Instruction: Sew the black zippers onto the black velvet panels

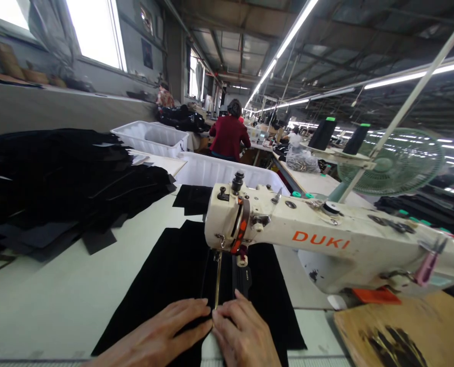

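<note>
A black fabric panel (161, 280) lies flat under the head of a white sewing machine (276, 219) marked DUKI. A narrow gold-toned zipper (218, 280) runs along the panel from the needle area toward me. My left hand (161, 329) rests on the fabric left of the zipper, fingers stretched out, fingertips close to it. My right hand (245, 326) has its fingers curled and pinched at the near end of the zipper. Its fingertips hide that end. Beside the needle, a black guide (244, 275) sits on the right part of the fabric.
Black cut pieces (66, 178) are heaped at the left. White plastic bins (227, 171) stand behind the machine. A wooden board (421, 321) with gold-edged black pieces lies at right. Pink-handled snips (427, 267) hang on the machine. A fan (391, 160) and a co-worker (230, 132) are beyond.
</note>
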Action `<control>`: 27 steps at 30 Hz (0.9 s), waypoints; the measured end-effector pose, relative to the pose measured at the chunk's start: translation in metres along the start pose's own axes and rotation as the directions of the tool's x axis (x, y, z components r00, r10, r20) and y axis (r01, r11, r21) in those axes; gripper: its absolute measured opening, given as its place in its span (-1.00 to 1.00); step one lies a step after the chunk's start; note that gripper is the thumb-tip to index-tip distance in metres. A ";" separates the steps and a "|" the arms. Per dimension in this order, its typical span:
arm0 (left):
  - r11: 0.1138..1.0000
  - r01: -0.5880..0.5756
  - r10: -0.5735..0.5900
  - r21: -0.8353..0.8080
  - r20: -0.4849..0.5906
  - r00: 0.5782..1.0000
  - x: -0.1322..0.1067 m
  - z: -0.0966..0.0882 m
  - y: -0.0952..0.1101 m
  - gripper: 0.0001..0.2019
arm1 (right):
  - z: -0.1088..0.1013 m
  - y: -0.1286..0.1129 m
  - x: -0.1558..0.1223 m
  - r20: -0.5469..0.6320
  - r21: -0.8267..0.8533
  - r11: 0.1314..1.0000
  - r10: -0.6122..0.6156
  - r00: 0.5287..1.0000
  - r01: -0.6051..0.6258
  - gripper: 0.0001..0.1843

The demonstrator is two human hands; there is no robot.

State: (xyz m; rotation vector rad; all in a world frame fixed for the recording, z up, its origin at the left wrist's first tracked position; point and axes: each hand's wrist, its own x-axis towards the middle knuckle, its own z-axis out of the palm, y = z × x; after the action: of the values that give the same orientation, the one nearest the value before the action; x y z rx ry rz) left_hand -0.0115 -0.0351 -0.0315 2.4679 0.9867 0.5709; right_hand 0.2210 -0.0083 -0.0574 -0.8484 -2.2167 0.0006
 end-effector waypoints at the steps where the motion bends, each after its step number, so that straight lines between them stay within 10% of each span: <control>1: 1.000 0.006 -0.006 0.008 0.005 1.000 0.001 -0.002 -0.003 -0.20 | 0.001 0.002 0.002 0.007 0.005 1.000 0.006 1.000 -0.006 -0.84; 12: 0.991 0.130 -0.136 0.041 0.218 0.966 0.024 -0.029 -0.012 -0.18 | 0.006 0.022 0.021 0.119 0.023 0.999 0.043 0.992 -0.046 -0.76; 21: 0.994 0.094 -0.101 0.049 0.174 0.979 0.041 -0.029 -0.037 -0.21 | 0.008 0.039 0.040 0.106 -0.012 0.998 0.062 0.992 -0.061 -0.67; 27: 0.991 0.065 -0.084 0.119 0.162 0.983 0.053 -0.027 -0.053 -0.19 | 0.007 0.048 0.042 0.117 0.010 0.960 0.278 0.954 -0.281 -0.62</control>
State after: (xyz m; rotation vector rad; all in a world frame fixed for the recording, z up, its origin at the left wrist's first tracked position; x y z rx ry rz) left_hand -0.0188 0.0443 -0.0253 2.5165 1.0652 0.2859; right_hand 0.2236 0.0550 -0.0473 -1.1664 -2.1765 0.2192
